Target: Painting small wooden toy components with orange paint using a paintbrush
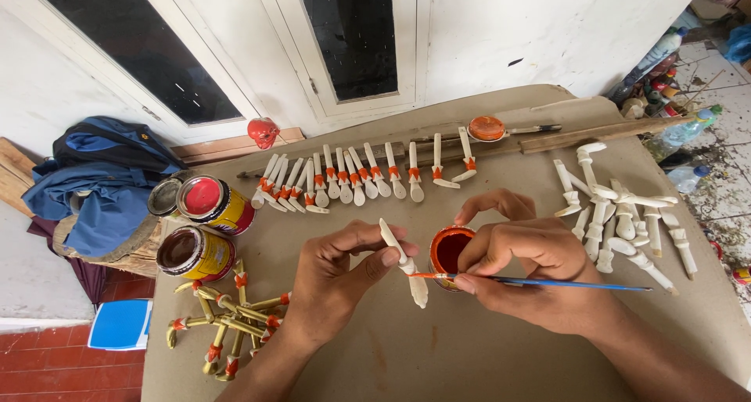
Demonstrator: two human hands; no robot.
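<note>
A blue bag [106, 163] is seen at the far left, partly cut off by a wooden block. Two open paint cans [205, 226] stand at the brown table's [469, 355] left edge, a lid half hidden behind them. Below them a heap of yellow pegs [227, 328] with orange bands is piled. The left hand [332, 281] is clamped around a white carved wooden peg [405, 263], held tilted above the table at centre. A row of orange-banded white pegs [344, 181] is laid out behind it. The right hand [532, 273] is closed on a thin blue paintbrush [547, 282], its orange tip touching the peg; a small pot of orange paint [450, 249] is partly covered by its fingers. Unpainted pegs [618, 218] lie heaped at the right.
</note>
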